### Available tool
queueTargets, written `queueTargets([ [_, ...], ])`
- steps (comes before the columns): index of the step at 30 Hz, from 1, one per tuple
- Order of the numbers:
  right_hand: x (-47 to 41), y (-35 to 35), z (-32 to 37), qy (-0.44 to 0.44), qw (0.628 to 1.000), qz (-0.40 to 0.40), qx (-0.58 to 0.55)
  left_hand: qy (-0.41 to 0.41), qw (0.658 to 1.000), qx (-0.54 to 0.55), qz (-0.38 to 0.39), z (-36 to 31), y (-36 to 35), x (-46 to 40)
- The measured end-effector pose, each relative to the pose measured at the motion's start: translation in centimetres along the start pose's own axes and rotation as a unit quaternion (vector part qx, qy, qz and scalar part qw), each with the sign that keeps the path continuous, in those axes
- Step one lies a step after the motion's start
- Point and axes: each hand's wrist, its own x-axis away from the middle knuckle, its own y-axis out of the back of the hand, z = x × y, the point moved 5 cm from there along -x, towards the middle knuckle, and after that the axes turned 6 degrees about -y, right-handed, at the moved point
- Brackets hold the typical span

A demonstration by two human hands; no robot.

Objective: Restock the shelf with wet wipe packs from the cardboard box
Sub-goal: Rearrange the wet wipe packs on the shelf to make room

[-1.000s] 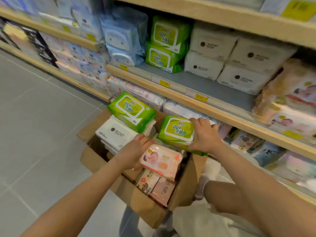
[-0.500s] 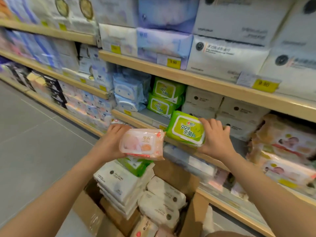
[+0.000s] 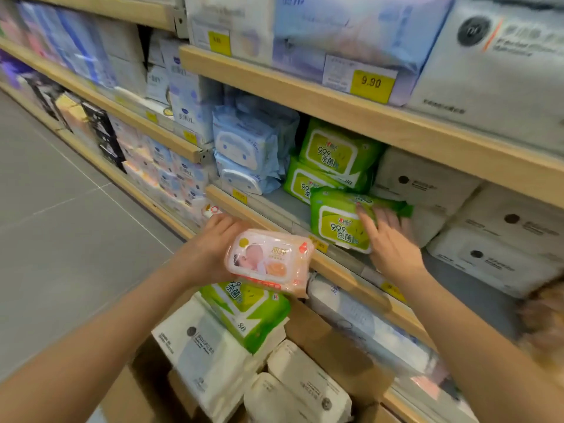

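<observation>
My right hand (image 3: 389,239) grips a green wet wipe pack (image 3: 338,222) that rests on the grey shelf (image 3: 274,206), in front of two stacked green packs (image 3: 332,157). A pink baby wipe pack (image 3: 268,261) is held by my left hand (image 3: 210,248) in front of the shelf's wooden edge, above the box. Below stands the open cardboard box (image 3: 329,340), holding another green pack (image 3: 247,309) and several white packs (image 3: 207,358).
Blue packs (image 3: 247,151) sit left of the green stack, white packs (image 3: 488,227) to its right. A higher shelf (image 3: 351,117) with a 9.90 price tag (image 3: 370,83) hangs over it. Grey floor tiles (image 3: 67,227) lie to the left.
Both hands rose from the box with their packs. My right hand has brought the green pack onto the shelf; the left hand's pink pack stays in front of the shelf edge.
</observation>
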Motion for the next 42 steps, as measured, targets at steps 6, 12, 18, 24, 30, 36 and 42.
queueTargets([
  [6, 0.8, -0.1, -2.5, 0.015, 0.98, 0.047, -0.194, -0.006, 1.0, 0.014, -0.01, 0.1, -1.6, 0.3],
  [12, 0.4, -0.3, -3.5, -0.19, 0.942, 0.094, -0.261, 0.005, 1.0, 0.017, 0.004, -0.1, -1.9, -0.1],
  [18, 0.4, -0.6, 0.6, -0.195, 0.93, 0.014, -0.312, 0.003, 1.0, 0.015, -0.021, 0.6, -0.7, 0.7],
  [24, -4.0, -1.1, 4.4, -0.163, 0.933, 0.025, -0.321, 0.034, 0.999, -0.007, -0.021, 3.2, 0.7, 1.2],
  [30, -5.9, -1.7, 6.4, -0.157, 0.932, 0.011, -0.326, 0.057, 0.998, -0.016, -0.004, 4.6, 0.4, 0.9],
  [36, -6.5, -1.3, 6.4, -0.165, 0.922, 0.106, -0.334, 0.034, 0.999, -0.014, -0.009, 3.1, 0.8, 0.3],
  [42, -1.8, 3.6, 5.2, -0.116, 0.857, 0.213, -0.455, 0.033, 0.999, 0.005, 0.043, -1.9, 0.8, -1.5],
])
